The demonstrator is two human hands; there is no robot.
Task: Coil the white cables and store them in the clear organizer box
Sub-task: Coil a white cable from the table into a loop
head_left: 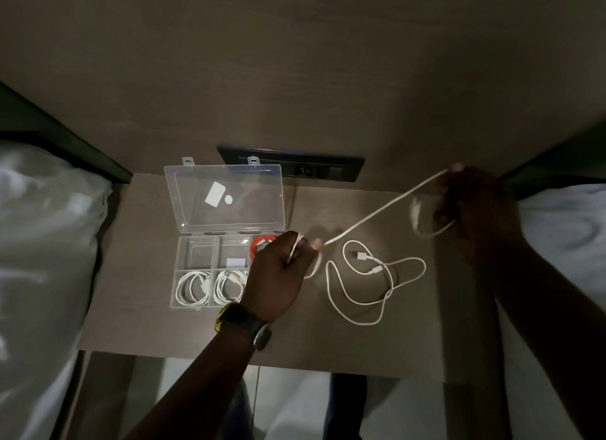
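Your left hand [278, 269] is closed around one end of a white cable [383, 207], with a loop or two of it wrapped across your fingers, and it hovers just over the right edge of the clear organizer box [210, 269]. A watch [252, 328] with a dark band sits on that wrist. Your right hand [475, 207] is raised near the back right of the counter [410, 348] and pinches the other part of the same cable between thumb and fingertips; a blurred loop hangs below that grip. Between your two hands the cable runs taut in a straight diagonal line above the counter.

Below that line, a second white cable [370, 282] lies loose on the counter in open, overlapping loops, both of its plugs resting near the middle of the tangle. It touches neither hand.

The box sits on the left part of the counter with its lid [226, 197] swung open and tilted back toward the wall. Its two near compartments each hold a coiled white cable [193, 289]. A small white block [236, 262] lies in a far compartment, and an orange coil [260, 244] shows in the far right compartment, partly hidden by your left hand.

A dark socket panel [295, 166] is set in the wall behind the box. White bedding [42, 243] lies on either side of the counter.
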